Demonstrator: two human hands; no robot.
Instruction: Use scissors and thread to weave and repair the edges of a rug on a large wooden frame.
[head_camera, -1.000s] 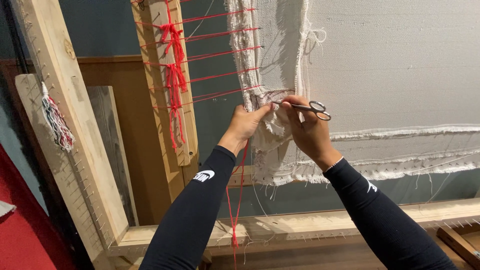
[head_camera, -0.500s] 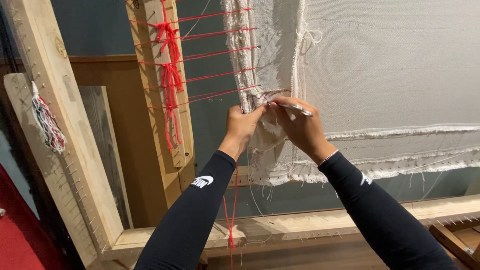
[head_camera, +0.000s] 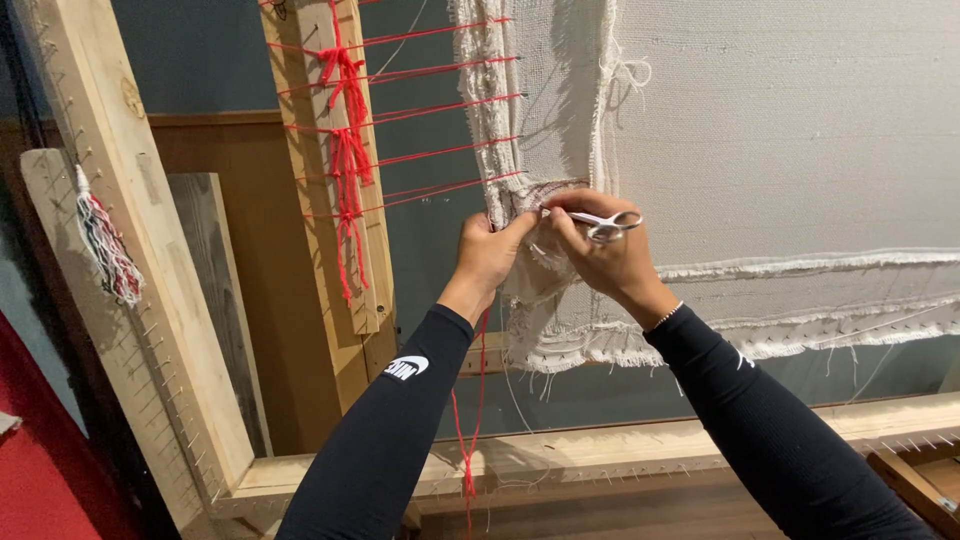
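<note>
At the cloth's frayed left edge, the left hand (head_camera: 487, 255) pinched the white woven cloth (head_camera: 790, 130), fingers clenched on the fabric. Just beside it, touching, the right hand (head_camera: 600, 262) gripped small silver scissors (head_camera: 606, 224), blades pointing left into the edge. Behind, red yarn strands (head_camera: 420, 100) ran from the cloth edge to a wooden upright (head_camera: 335, 200). Farther left, a tassel (head_camera: 108, 250) hung on a slanted nail-studded beam (head_camera: 120, 250).
</note>
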